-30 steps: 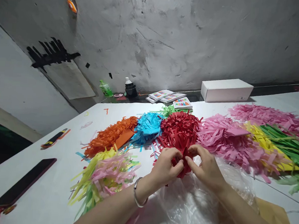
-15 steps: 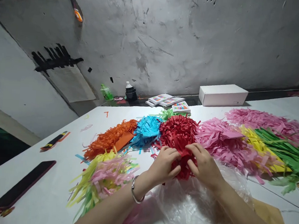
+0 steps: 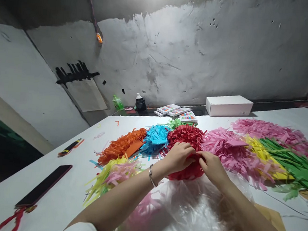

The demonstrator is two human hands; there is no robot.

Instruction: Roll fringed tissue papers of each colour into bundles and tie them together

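At the front of a heap of red fringed paper (image 3: 185,133), my left hand (image 3: 180,156) and my right hand (image 3: 213,166) are close together. Both have their fingers closed on a piece of red paper (image 3: 186,174), its upper edge pinched between them. The left fingertips are partly hidden behind the hand. A silver bracelet (image 3: 151,175) circles my left wrist. Under my forearms lies a crumpled clear plastic bag (image 3: 197,206). Blue fringed paper (image 3: 155,138) sits just left of the red heap, and pink fringed paper (image 3: 225,145) just right of it.
Orange (image 3: 122,145) and yellow fringed paper (image 3: 104,175) lie to the left, green fringed paper (image 3: 285,160) to the right. A phone (image 3: 45,185) and a cutter knife (image 3: 69,147) rest at the left. A white box (image 3: 228,106) and printed packs (image 3: 169,108) stand by the wall.
My hands have drawn together and closed on the red paper, which now spreads out below them. The view has tilted up slightly and shifted left.
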